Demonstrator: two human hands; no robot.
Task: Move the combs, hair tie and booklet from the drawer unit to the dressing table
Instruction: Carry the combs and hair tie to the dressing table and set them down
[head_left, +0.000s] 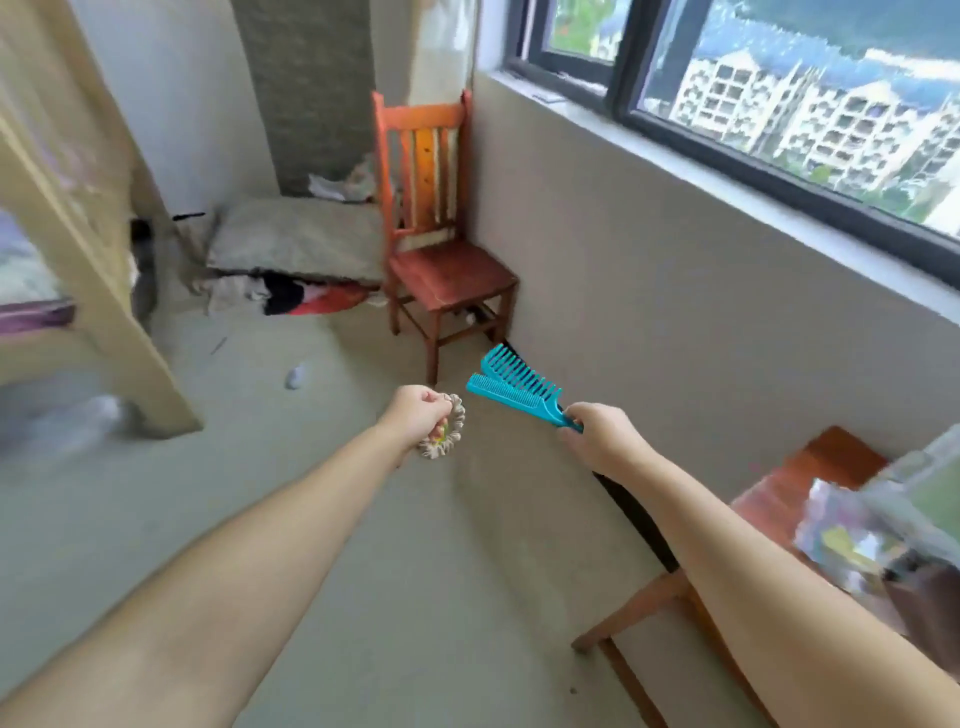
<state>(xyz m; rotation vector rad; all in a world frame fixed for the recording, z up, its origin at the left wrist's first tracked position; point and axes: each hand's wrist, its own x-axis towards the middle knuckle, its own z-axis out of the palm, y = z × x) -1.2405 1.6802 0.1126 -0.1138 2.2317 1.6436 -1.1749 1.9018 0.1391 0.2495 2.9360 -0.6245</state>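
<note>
My right hand (597, 434) grips the handles of two teal combs (511, 384), whose teeth point up and to the left over the floor. My left hand (418, 418) is closed around a frilly beige hair tie (448, 431) that hangs below my fingers. Both arms reach forward at mid-frame, the hands a short gap apart. A wooden table (800, 483) at the lower right carries blurred, shiny items; no booklet can be made out. I see no drawer unit that I can tell apart.
A red-brown wooden chair (441, 270) stands in the corner under the window. Cushions and clothes (291, 260) lie on the floor beside it. A pale wooden bed frame (93, 291) fills the left side. A small grey object (295, 376) lies on the floor.
</note>
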